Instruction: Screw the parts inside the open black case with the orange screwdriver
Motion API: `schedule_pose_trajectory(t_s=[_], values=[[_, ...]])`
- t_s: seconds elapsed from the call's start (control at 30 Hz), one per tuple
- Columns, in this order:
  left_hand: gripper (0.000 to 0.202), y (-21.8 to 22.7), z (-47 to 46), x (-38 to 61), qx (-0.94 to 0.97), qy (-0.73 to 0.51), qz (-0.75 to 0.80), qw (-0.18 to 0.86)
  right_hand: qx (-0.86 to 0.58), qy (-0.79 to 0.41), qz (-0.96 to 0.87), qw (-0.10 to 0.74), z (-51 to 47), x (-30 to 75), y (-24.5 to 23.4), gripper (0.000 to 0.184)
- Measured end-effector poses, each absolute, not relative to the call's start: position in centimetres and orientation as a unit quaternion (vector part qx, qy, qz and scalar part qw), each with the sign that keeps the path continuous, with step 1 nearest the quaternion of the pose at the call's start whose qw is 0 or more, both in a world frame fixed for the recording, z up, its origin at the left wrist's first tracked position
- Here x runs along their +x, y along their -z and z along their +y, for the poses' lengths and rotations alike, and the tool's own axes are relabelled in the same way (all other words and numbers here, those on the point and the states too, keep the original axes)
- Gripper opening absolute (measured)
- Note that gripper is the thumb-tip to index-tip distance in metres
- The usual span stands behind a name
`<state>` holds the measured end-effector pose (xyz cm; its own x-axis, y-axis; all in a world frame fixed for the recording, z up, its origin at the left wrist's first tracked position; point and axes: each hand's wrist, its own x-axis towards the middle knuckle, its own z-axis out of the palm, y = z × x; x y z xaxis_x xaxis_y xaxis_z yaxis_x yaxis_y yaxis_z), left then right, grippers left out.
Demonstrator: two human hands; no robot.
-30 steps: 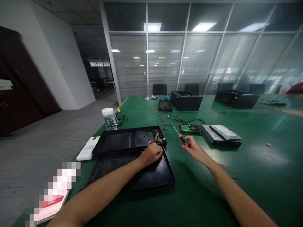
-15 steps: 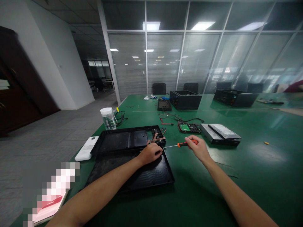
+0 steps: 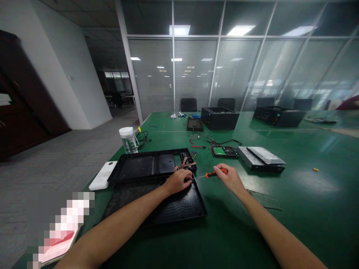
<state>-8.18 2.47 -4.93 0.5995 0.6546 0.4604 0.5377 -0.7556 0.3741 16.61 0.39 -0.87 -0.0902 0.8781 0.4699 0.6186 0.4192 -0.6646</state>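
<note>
My right hand [image 3: 230, 177] grips an orange-and-black screwdriver [image 3: 212, 174], its thin shaft pointing left. The tip reaches the far right corner of a shallow black tray-like case half [image 3: 179, 209], close to my left fingers. My left hand [image 3: 179, 181] rests at that corner with its fingers curled together; whatever they pinch is too small or hidden to name. Behind lies a second black case half [image 3: 140, 165], hinged or set against the first, I cannot tell which. Striped ribbon wires [image 3: 185, 163] come out at its right end.
A bottle with a white lid [image 3: 128, 140] and a white power-bank-like block [image 3: 103, 175] stand left. Beyond my right hand lie a hard drive with a green board [image 3: 223, 151] and silver drive units [image 3: 261, 159]. Black computer cases [image 3: 219, 118] stand farther back. A booklet [image 3: 63, 244] lies front left.
My right hand has moved left and slightly down with the screwdriver, bringing its tip to my left fingers. My left hand has stayed nearly still.
</note>
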Motion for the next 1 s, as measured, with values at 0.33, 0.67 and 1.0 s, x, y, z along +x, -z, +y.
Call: schedule_pose_trajectory(t_s=[0.33, 0.67, 1.0], values=[[0.020, 5.0, 2.5, -8.3, 0.893, -0.302, 0.320, 0.095, -0.511, -0.120, -0.750, 0.403, 0.1, 16.1, 0.8, 0.033], [0.017, 4.9, 2.4, -8.3, 0.892, -0.302, 0.323, 0.091, -0.507, -0.079, -0.768, 0.384, 0.0, 16.2, 0.2, 0.034], [0.015, 5.1, 2.4, -8.2, 0.886, -0.306, 0.336, 0.095, -0.507, 0.062, -0.846, 0.153, -1.4, 11.7, -6.8, 0.036]])
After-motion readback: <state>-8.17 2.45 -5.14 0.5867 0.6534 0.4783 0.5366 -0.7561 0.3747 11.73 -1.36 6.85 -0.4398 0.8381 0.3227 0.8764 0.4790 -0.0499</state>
